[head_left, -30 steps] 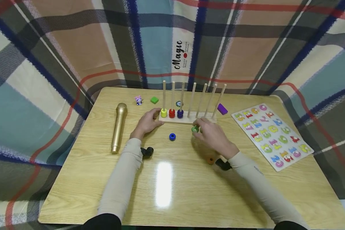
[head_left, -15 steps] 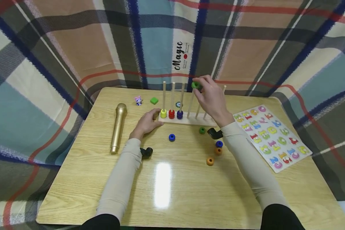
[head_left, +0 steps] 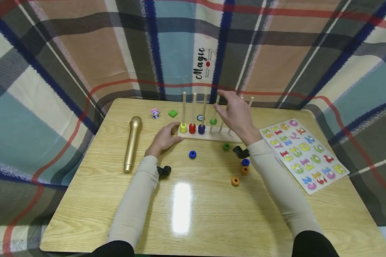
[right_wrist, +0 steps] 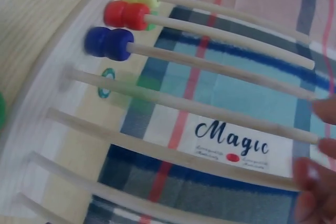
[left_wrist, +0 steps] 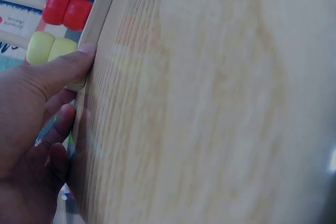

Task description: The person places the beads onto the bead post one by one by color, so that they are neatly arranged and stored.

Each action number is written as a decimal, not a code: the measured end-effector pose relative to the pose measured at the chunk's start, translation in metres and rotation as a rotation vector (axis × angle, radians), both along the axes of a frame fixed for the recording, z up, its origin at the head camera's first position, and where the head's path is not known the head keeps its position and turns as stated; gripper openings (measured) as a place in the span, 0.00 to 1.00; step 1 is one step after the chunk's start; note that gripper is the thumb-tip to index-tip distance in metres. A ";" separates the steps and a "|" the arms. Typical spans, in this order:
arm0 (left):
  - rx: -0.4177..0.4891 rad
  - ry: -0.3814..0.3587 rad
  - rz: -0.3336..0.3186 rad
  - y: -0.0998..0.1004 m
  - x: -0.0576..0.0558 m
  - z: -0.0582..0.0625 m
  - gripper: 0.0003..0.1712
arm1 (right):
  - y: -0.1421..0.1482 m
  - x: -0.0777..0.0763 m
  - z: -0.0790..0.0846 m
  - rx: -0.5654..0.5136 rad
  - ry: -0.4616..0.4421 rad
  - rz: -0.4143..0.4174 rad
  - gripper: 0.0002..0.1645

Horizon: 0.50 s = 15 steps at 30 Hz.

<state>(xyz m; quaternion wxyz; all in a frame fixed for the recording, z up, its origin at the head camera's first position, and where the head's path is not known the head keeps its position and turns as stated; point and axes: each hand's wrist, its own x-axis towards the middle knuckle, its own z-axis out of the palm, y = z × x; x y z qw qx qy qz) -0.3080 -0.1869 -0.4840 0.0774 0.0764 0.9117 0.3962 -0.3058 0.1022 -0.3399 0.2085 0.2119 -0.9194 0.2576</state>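
A wooden peg rack (head_left: 212, 137) stands toward the back of the table. Its first three pegs carry yellow beads (head_left: 183, 128), red beads (head_left: 192, 128) and dark blue beads (head_left: 201, 129), stacked in pairs in the right wrist view. A green bead (head_left: 213, 121) is partway down the fourth peg, a blurred streak in the right wrist view. Above it my right hand (head_left: 237, 113) is by the peg's top, fingers and thumb apart, holding nothing. My left hand (head_left: 164, 139) grips the left end of the rack, thumb (left_wrist: 68, 69) on the base's edge.
In front of the rack lie a blue bead (head_left: 192, 154), a green bead (head_left: 226, 146), another blue bead (head_left: 245, 162) and two orange beads (head_left: 235, 181). A gold microphone (head_left: 133, 144) is at left, a number board (head_left: 303, 153) at right. Behind are a green block (head_left: 172, 113) and a toy figure (head_left: 155, 113).
My right hand lifted a green bead from the table to the fourth peg's top and let go of it. The bead has dropped down the peg. My left hand stayed at the rack.
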 end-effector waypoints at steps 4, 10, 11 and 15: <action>0.005 0.004 0.000 0.001 0.000 -0.001 0.42 | 0.010 0.008 -0.012 -0.106 0.173 0.046 0.15; 0.007 0.005 0.001 0.000 -0.001 -0.001 0.42 | 0.029 0.026 -0.050 0.147 -0.041 0.019 0.10; 0.008 0.004 0.002 0.000 -0.001 -0.001 0.42 | 0.031 0.029 -0.058 0.219 -0.126 0.015 0.11; 0.011 0.003 0.000 0.000 0.000 -0.001 0.41 | 0.035 0.041 -0.088 0.456 -0.378 0.016 0.19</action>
